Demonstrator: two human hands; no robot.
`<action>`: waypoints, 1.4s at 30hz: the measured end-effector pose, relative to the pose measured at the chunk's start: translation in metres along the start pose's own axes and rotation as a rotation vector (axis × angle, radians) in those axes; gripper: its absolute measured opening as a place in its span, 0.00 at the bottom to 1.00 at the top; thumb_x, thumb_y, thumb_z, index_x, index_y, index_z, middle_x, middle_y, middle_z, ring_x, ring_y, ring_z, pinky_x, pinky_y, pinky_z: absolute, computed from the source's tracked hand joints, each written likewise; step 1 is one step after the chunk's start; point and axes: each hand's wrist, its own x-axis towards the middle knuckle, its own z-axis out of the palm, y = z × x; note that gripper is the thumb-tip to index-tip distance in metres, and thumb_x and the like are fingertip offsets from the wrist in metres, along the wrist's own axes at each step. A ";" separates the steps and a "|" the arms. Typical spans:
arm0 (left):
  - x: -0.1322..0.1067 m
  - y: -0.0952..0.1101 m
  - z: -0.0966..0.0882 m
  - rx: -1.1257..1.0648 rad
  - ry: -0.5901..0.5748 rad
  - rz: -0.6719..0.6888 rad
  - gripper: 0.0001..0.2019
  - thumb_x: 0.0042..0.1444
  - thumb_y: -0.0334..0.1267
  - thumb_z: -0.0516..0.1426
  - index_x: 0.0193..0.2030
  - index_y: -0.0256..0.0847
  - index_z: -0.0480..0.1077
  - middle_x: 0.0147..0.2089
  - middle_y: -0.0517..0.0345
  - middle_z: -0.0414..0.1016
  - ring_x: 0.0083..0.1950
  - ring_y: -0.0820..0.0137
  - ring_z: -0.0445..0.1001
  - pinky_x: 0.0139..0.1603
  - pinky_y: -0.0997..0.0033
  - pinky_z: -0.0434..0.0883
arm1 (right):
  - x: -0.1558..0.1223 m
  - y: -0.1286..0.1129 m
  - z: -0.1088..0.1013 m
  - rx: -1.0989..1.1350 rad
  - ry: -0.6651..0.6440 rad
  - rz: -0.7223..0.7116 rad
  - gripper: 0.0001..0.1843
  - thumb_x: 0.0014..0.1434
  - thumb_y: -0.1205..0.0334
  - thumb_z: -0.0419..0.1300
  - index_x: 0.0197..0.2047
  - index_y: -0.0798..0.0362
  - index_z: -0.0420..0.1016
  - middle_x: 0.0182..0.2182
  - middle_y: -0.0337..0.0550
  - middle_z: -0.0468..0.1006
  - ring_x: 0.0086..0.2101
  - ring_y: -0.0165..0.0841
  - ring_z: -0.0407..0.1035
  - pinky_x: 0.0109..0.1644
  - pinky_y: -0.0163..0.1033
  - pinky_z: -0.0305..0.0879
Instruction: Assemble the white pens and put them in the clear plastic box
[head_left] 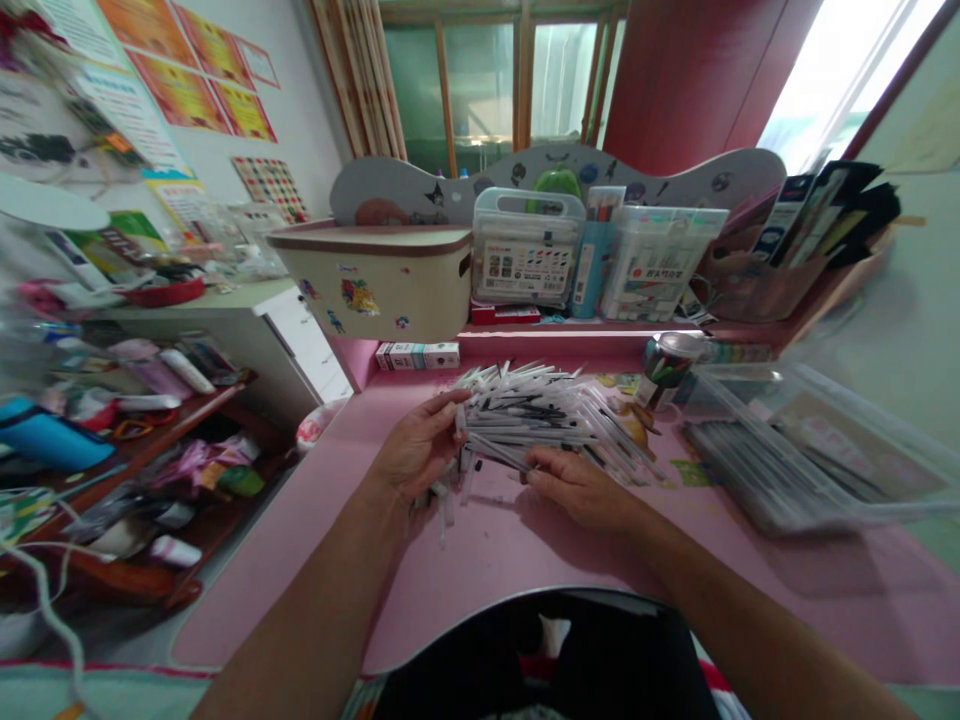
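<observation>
On the pink desk [300, 530] lies a heaped pile of slim white and clear pens [540, 405], some with dark parts. My left hand [420, 445] is at the pile's left edge, thumb and fingers pinched on a small clear piece that looks like a pen cap [460, 420]. My right hand [577, 485] is closed at the pile's near side, gripping the end of a slim pen [495, 455] that points left toward my left hand. Several small clear pieces, like caps [448, 508], lie below my left hand. Fingertips partly hide what both hands hold.
At right stands a clear plastic box [817, 440] with rows of slim pens, beside a can [667, 365]. A small carton [418, 356] lies behind the pile. The shelf above bears a cream bin [382, 285] and clear pen cases [527, 250]. A cluttered shelf [172, 430] stands left.
</observation>
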 end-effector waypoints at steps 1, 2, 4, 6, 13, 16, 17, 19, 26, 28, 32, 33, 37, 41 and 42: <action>0.000 -0.001 0.002 -0.015 0.011 0.002 0.10 0.48 0.28 0.66 0.39 0.33 0.78 0.31 0.56 0.75 0.29 0.78 0.70 0.27 0.82 0.68 | 0.000 0.000 0.000 -0.006 0.001 0.008 0.06 0.62 0.63 0.53 0.36 0.53 0.70 0.33 0.38 0.71 0.36 0.33 0.65 0.42 0.36 0.58; 0.000 -0.002 0.003 -0.027 0.021 0.003 0.09 0.48 0.28 0.65 0.38 0.34 0.78 0.31 0.57 0.74 0.29 0.78 0.69 0.27 0.82 0.69 | 0.000 0.000 0.000 -0.012 0.000 0.019 0.06 0.62 0.63 0.53 0.36 0.53 0.70 0.33 0.38 0.71 0.36 0.33 0.64 0.42 0.36 0.58; -0.001 -0.002 0.006 -0.039 0.037 0.004 0.08 0.49 0.27 0.65 0.37 0.34 0.78 0.30 0.58 0.73 0.29 0.78 0.70 0.27 0.82 0.69 | 0.000 0.001 0.000 -0.013 0.001 0.038 0.06 0.62 0.62 0.53 0.35 0.53 0.69 0.33 0.38 0.71 0.35 0.32 0.64 0.41 0.36 0.57; -0.002 -0.004 0.009 -0.032 0.051 0.013 0.06 0.49 0.27 0.65 0.36 0.34 0.77 0.30 0.58 0.73 0.29 0.77 0.70 0.28 0.81 0.70 | 0.000 0.002 0.000 0.000 0.009 0.038 0.07 0.62 0.61 0.53 0.34 0.53 0.68 0.32 0.38 0.70 0.35 0.32 0.64 0.41 0.36 0.57; -0.006 -0.008 0.013 0.083 0.041 0.021 0.09 0.49 0.31 0.65 0.38 0.37 0.75 0.29 0.61 0.72 0.27 0.78 0.70 0.29 0.80 0.70 | 0.001 0.008 0.001 0.064 0.061 0.028 0.08 0.63 0.58 0.55 0.37 0.52 0.71 0.33 0.39 0.72 0.36 0.33 0.65 0.42 0.37 0.59; -0.009 -0.007 0.013 0.217 0.025 0.074 0.10 0.48 0.33 0.64 0.39 0.38 0.74 0.28 0.63 0.71 0.26 0.79 0.67 0.27 0.81 0.65 | 0.002 0.014 -0.001 0.114 0.093 0.013 0.10 0.64 0.56 0.55 0.37 0.53 0.72 0.33 0.39 0.73 0.35 0.32 0.66 0.42 0.37 0.59; -0.010 -0.006 0.013 0.280 0.025 0.104 0.10 0.49 0.34 0.64 0.39 0.38 0.74 0.27 0.64 0.69 0.25 0.79 0.65 0.26 0.80 0.63 | 0.002 0.016 -0.002 0.121 0.106 0.008 0.10 0.64 0.56 0.55 0.38 0.53 0.72 0.33 0.40 0.73 0.35 0.32 0.66 0.42 0.37 0.60; -0.013 -0.005 0.014 0.417 0.024 0.166 0.09 0.50 0.37 0.63 0.39 0.39 0.73 0.24 0.66 0.66 0.24 0.78 0.62 0.25 0.79 0.59 | 0.002 0.019 -0.005 0.118 0.130 -0.005 0.11 0.63 0.55 0.55 0.38 0.53 0.74 0.34 0.40 0.74 0.36 0.33 0.67 0.42 0.37 0.60; -0.012 -0.005 0.012 0.768 0.042 0.222 0.13 0.53 0.48 0.60 0.37 0.39 0.73 0.25 0.64 0.67 0.25 0.74 0.61 0.27 0.75 0.58 | 0.001 0.020 -0.016 0.050 0.148 -0.048 0.12 0.63 0.56 0.56 0.38 0.54 0.76 0.31 0.39 0.74 0.34 0.33 0.67 0.40 0.36 0.60; -0.010 -0.006 0.009 0.899 0.013 0.191 0.14 0.56 0.50 0.57 0.36 0.40 0.73 0.26 0.63 0.68 0.25 0.73 0.62 0.27 0.74 0.58 | 0.000 0.018 -0.017 0.007 0.157 -0.065 0.12 0.63 0.56 0.56 0.37 0.54 0.77 0.31 0.39 0.74 0.35 0.33 0.67 0.40 0.36 0.59; -0.007 -0.009 0.004 1.095 -0.055 0.206 0.19 0.62 0.52 0.49 0.30 0.41 0.69 0.26 0.60 0.67 0.28 0.71 0.63 0.28 0.73 0.59 | 0.000 0.014 -0.016 -0.083 0.169 -0.104 0.11 0.63 0.58 0.55 0.36 0.54 0.76 0.30 0.39 0.73 0.33 0.33 0.66 0.39 0.36 0.58; -0.007 -0.009 0.003 1.085 -0.069 0.218 0.19 0.63 0.51 0.49 0.30 0.41 0.68 0.27 0.61 0.67 0.28 0.71 0.63 0.29 0.73 0.59 | 0.000 0.013 -0.016 -0.098 0.169 -0.103 0.12 0.64 0.58 0.54 0.35 0.54 0.75 0.29 0.39 0.72 0.32 0.32 0.65 0.38 0.36 0.58; -0.009 -0.011 0.005 0.982 -0.111 0.215 0.17 0.63 0.51 0.51 0.29 0.41 0.64 0.26 0.63 0.63 0.28 0.73 0.60 0.28 0.74 0.59 | 0.001 0.009 -0.017 -0.087 0.152 -0.068 0.13 0.63 0.57 0.54 0.32 0.54 0.74 0.28 0.38 0.71 0.31 0.31 0.63 0.36 0.36 0.56; -0.012 -0.013 0.009 0.904 -0.096 0.188 0.16 0.62 0.52 0.51 0.30 0.42 0.62 0.25 0.65 0.59 0.25 0.74 0.56 0.27 0.75 0.56 | 0.001 0.007 -0.016 -0.007 0.136 -0.024 0.13 0.62 0.56 0.54 0.32 0.54 0.74 0.24 0.36 0.68 0.27 0.29 0.60 0.32 0.35 0.54; -0.013 -0.014 0.011 0.883 -0.091 0.189 0.16 0.61 0.52 0.51 0.30 0.42 0.62 0.24 0.66 0.58 0.25 0.74 0.55 0.26 0.75 0.56 | 0.001 0.007 -0.016 0.016 0.134 -0.009 0.14 0.63 0.55 0.54 0.32 0.54 0.74 0.22 0.35 0.66 0.25 0.28 0.58 0.31 0.34 0.52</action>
